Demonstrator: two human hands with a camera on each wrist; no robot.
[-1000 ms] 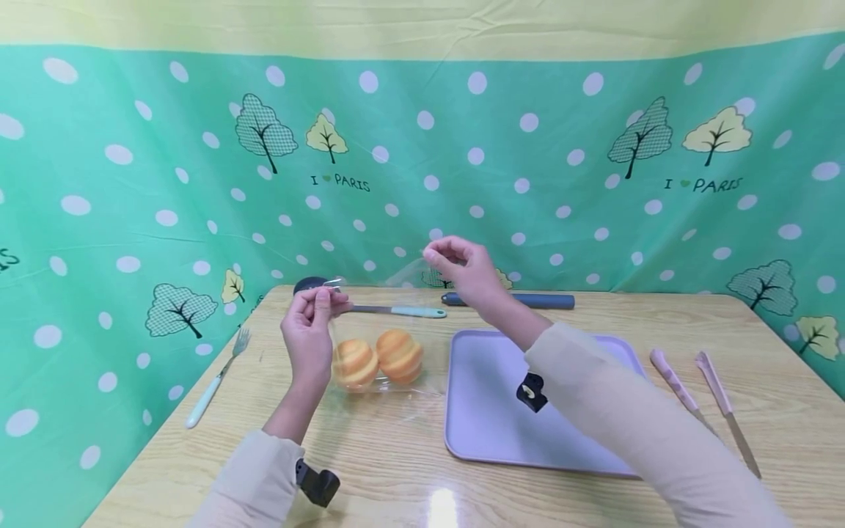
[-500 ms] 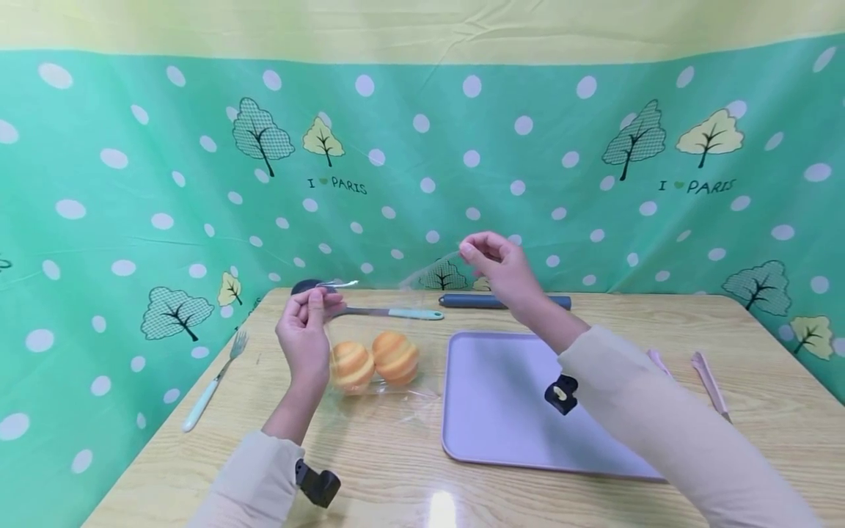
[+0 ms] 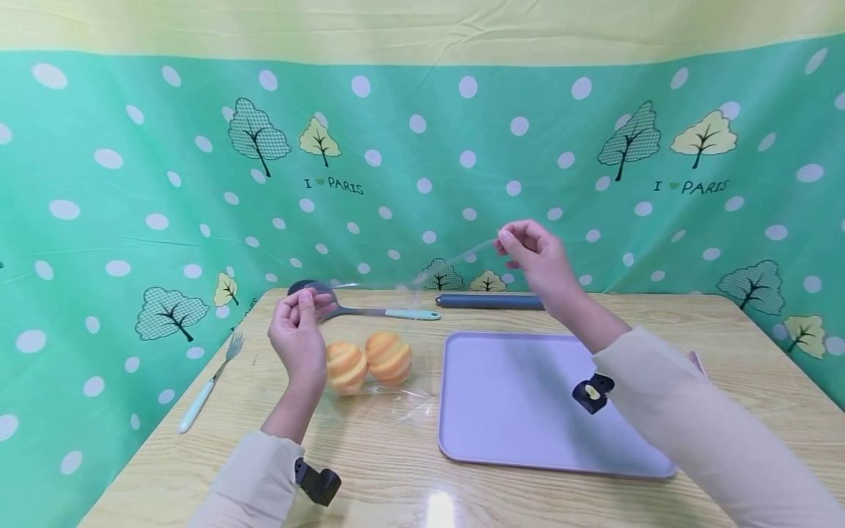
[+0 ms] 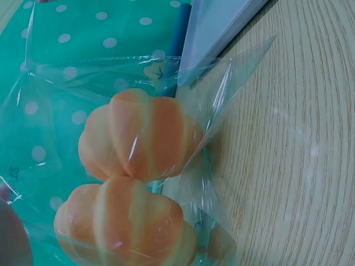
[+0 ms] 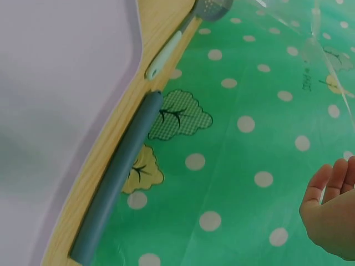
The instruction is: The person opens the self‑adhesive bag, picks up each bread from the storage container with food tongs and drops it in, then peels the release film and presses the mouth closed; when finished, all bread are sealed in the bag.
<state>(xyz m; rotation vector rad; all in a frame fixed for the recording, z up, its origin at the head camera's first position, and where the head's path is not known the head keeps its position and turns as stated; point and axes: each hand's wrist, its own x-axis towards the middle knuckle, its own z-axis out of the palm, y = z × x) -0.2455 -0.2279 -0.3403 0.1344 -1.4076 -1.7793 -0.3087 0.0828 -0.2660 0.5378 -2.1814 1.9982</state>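
Currently, a clear plastic bag (image 4: 219, 91) is held between the two hands over a wood-grain table (image 3: 370, 477). Its upper edge is pinched by the left hand (image 3: 298, 334), whose thumb and index finger are closed together, with the other fingers bent. A clear strip (image 3: 470, 251) that leads down towards the bag is pinched between the thumb and index finger of the right hand (image 3: 538, 257); this hand is raised higher, and its remaining fingers are seen to be curled.

Inside the bag, two bread rolls are contained: a first roll (image 3: 346, 367), just beside the left wrist in the head view, and a second roll (image 3: 389, 359) to its right. Both are golden with paler ridges and are seen touching. Whether the bottom of the bag is supported by the table cannot be determined.

To the right of the bag, a lilac tray (image 3: 502, 400) is laid flat, partly covered by the right sleeve (image 3: 686, 407). Behind the bag, a slotted skimmer (image 3: 412, 314) with a mint handle is placed, its dark head partly hidden by the left hand. Further right, a dark blue rod (image 3: 488, 301) is set along the rear of the table, behind the tray. A fork (image 3: 198, 403) with a mint handle is positioned at the left edge. The scene is backed by a green polka-dot cloth (image 3: 396, 191) printed with trees.
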